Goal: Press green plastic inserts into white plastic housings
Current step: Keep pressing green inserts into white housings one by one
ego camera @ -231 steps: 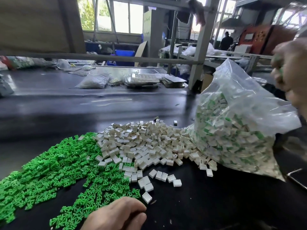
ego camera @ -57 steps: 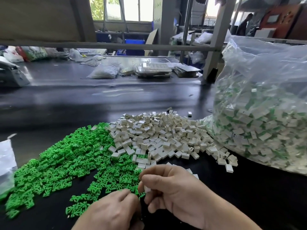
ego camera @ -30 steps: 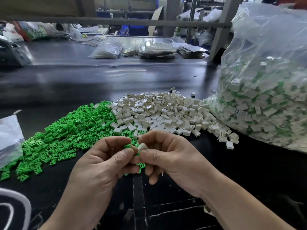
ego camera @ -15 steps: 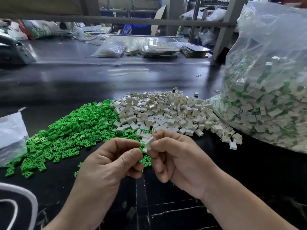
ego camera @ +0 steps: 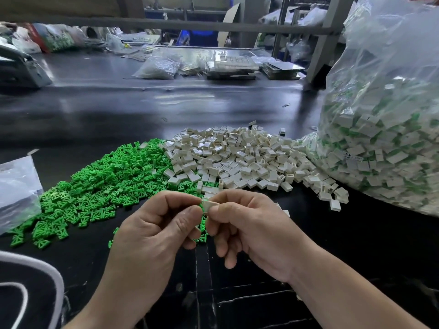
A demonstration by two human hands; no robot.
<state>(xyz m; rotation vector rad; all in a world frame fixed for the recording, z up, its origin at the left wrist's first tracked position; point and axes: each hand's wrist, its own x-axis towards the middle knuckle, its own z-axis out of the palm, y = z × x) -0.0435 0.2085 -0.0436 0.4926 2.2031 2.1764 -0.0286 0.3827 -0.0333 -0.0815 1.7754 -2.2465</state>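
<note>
my left grip (ego camera: 152, 231) and right grip (ego camera: 251, 224) both pinch one white housing (ego camera: 210, 206), and if the insert, hidden between them, goes in crooked, it could jam or flick onto the counter (ego camera: 368, 245).

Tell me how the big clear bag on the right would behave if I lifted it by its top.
The bag is probably floppy: its thin film is crumpled and slack above the fill. It is likely heavy for one hand, being packed with many white and green parts. Its base would probably sag, since it slumps wide on the table.
</note>
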